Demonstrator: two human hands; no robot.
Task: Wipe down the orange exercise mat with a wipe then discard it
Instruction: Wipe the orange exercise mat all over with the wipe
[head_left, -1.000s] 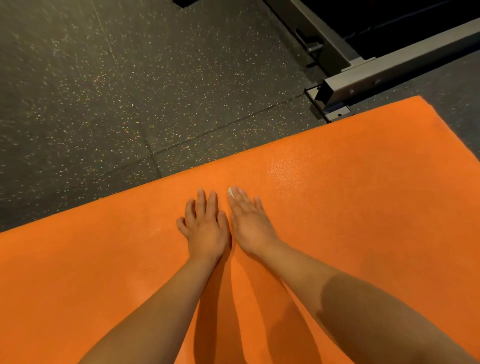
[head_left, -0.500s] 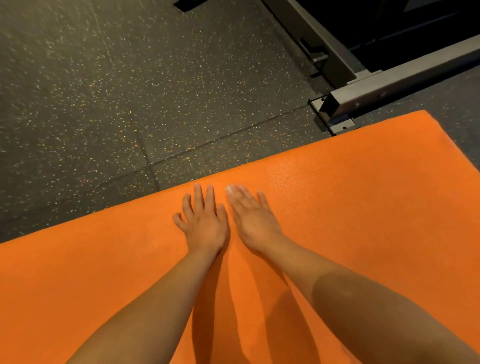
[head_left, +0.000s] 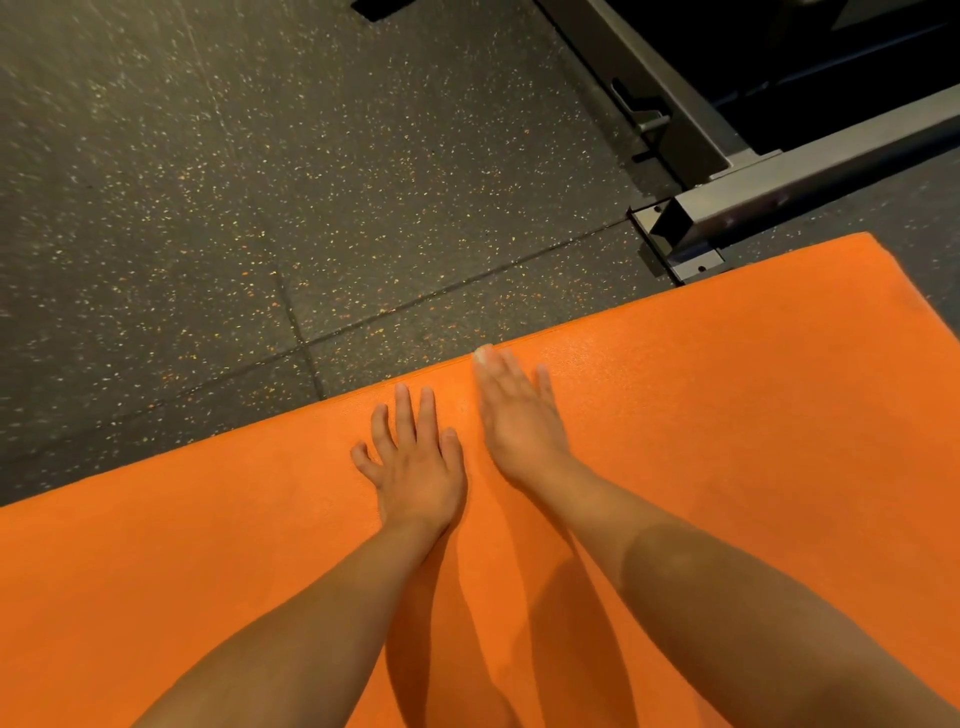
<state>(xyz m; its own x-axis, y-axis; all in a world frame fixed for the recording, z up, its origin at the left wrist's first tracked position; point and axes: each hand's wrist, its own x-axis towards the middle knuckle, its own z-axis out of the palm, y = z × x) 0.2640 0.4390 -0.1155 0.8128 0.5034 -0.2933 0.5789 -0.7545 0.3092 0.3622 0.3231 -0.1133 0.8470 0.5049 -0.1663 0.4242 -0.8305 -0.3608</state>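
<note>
You are laying your left hand and right hand flat, fingers straight, side by side on the orange exercise mat near its far edge. A pale scrap is showing at your right fingertips. A grey metal frame is sitting on the speckled floor just past the mat's far corner.

Left hand palm down with fingers spread, right hand flat alongside, both forearms extended

Dark speckled rubber floor; grey metal frame at upper right.
</note>
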